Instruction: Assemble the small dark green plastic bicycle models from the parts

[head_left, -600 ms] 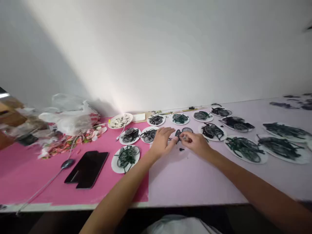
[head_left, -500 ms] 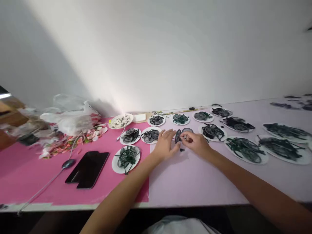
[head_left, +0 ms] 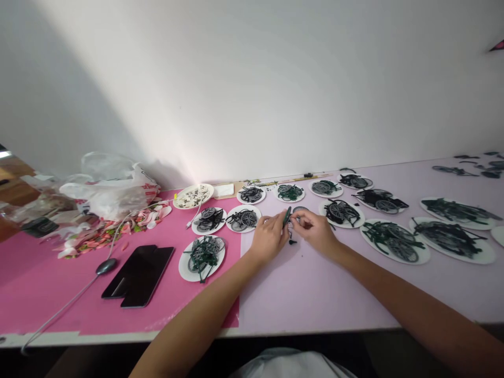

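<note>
My left hand [head_left: 269, 236] and my right hand [head_left: 314, 231] meet over the pale lilac table top [head_left: 315, 294]. The left fingers are pinched on a small dark green wheel part [head_left: 287, 216], held upright on edge. The right hand's fingertips are closed together against the same part, on something too small to name. A tiny black piece [head_left: 292, 242] lies on the table just below the two hands. White plates with black and green plastic parts ring the hands, the nearest ones being a plate [head_left: 243, 218] to the left and a plate [head_left: 341, 212] to the right.
A pink mat [head_left: 79, 294] covers the table's left part, with a black phone [head_left: 138, 275], a cable with a round dark end [head_left: 106, 266], a plate of green parts [head_left: 202, 255], pink scraps [head_left: 106, 231] and plastic bags [head_left: 110, 189]. More plates [head_left: 394, 241] run off right. A white wall stands behind.
My left hand went from lying flat and spread beside the wheel part to a pinch on it. The wheel part now stands lifted between both hands.
</note>
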{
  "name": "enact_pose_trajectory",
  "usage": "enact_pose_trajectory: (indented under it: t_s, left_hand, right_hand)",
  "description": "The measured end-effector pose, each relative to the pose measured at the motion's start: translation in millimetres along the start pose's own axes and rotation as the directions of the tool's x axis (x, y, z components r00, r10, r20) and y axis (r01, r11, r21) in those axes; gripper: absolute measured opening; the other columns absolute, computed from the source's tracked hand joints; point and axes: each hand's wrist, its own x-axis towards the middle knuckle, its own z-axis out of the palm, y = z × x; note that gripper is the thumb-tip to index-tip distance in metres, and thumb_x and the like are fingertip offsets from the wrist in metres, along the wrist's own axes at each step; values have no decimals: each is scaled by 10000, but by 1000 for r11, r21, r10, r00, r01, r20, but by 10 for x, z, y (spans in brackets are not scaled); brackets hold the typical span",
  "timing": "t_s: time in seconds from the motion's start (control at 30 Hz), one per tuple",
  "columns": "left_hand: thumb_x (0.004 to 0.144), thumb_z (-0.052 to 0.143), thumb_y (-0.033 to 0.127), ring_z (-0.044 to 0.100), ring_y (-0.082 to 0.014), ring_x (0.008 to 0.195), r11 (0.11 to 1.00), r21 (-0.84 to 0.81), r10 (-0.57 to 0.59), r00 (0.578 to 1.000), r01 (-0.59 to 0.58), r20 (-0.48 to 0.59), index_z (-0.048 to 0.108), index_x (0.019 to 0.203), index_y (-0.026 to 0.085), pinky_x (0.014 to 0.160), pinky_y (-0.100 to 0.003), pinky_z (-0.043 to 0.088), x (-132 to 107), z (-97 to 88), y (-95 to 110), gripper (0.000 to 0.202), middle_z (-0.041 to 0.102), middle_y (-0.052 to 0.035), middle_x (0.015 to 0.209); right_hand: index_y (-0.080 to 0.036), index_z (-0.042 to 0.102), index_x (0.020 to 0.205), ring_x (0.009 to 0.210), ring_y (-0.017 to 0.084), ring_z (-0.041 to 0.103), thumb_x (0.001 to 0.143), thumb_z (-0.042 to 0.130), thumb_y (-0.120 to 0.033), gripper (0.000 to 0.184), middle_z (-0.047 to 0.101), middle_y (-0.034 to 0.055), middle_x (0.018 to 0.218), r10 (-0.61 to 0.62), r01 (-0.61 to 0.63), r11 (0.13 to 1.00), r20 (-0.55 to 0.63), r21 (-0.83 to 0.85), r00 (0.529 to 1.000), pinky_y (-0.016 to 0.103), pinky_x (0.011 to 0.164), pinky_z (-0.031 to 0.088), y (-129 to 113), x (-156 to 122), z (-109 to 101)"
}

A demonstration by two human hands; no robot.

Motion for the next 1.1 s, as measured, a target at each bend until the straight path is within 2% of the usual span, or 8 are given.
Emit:
enact_pose_trajectory:
  t_s: [0.1, 0.2, 0.33, 0.6, 0.7, 0.87, 0.97, 1.1]
  left_hand:
    - [1046, 385, 231, 742, -198, 849, 998, 67, 9, 999, -11, 30, 486, 1431, 95, 824, -353, 507, 7, -74, 3, 420, 773, -94, 904]
    - [1044, 399, 252, 719, -194, 748, 993, 118, -15, 1000, 13, 20, 530, 1395, 89, 735, -325, 505, 5, -104, 37, 409, 740, -72, 786]
    - [1034, 434, 275, 711, -186, 730, 991, 102, -87, 996, 88, -13, 569, 1358, 121, 699, -284, 515, 13, -107, 120, 384, 721, -67, 763]
    - [1022, 450, 295, 705, -207, 723, 977, 63, -206, 977, 202, 48, 616, 1279, 154, 693, -295, 515, 23, -151, 205, 337, 722, -60, 755]
    - [1014, 462, 304, 693, -201, 708, 968, 38, -251, 963, 248, 95, 644, 1219, 174, 678, -287, 492, 27, -175, 217, 304, 720, -50, 746]
    - [995, 485, 312, 671, -184, 687, 945, -10, -321, 934, 326, 160, 676, 1111, 196, 650, -267, 444, 39, -198, 226, 252, 717, -38, 745]
    - [990, 489, 311, 660, -175, 668, 930, -40, -353, 917, 365, 185, 681, 1045, 200, 626, -262, 412, 43, -201, 225, 229, 717, -34, 743]
    - [985, 495, 308, 645, -166, 630, 908, -85, -385, 896, 411, 220, 674, 995, 198, 594, -268, 384, 45, -204, 228, 210, 715, -24, 728]
  right_hand:
    - [-213, 667, 939, 435, 106, 461, 927, 618, -265, 73, 484, -76, 517, -65, 64, 997, -27, -31, 998, 218, 475, 424, -7, -6, 15]
    - [-208, 697, 942, 459, 99, 516, 922, 636, -207, 64, 563, -57, 547, -242, 232, 965, -75, -125, 967, 211, 512, 455, 15, 14, -8]
    - [-209, 736, 962, 482, 89, 554, 929, 645, -149, 114, 632, -42, 584, -426, 401, 887, -73, -229, 902, 207, 540, 462, 49, 60, -85]
    - [-221, 757, 947, 520, 99, 610, 914, 640, -84, 183, 679, -36, 597, -539, 509, 790, 8, -342, 842, 226, 554, 456, 63, 67, -105]
    - [-214, 751, 928, 511, 92, 611, 911, 650, -84, 166, 689, -42, 596, -548, 517, 772, 25, -370, 836, 229, 540, 439, 64, 61, -80]
    - [-195, 745, 919, 492, 78, 603, 907, 675, -94, 124, 703, -43, 604, -522, 498, 799, 22, -337, 853, 222, 522, 417, 112, 46, -48]
    - [-203, 759, 920, 493, 88, 608, 923, 668, -131, 116, 719, -26, 615, -480, 466, 833, 30, -297, 877, 219, 525, 426, 151, 26, -33]
    - [-226, 772, 901, 505, 111, 624, 954, 625, -193, 160, 734, -9, 623, -383, 394, 863, 99, -315, 918, 232, 525, 439, 180, 2, -26]
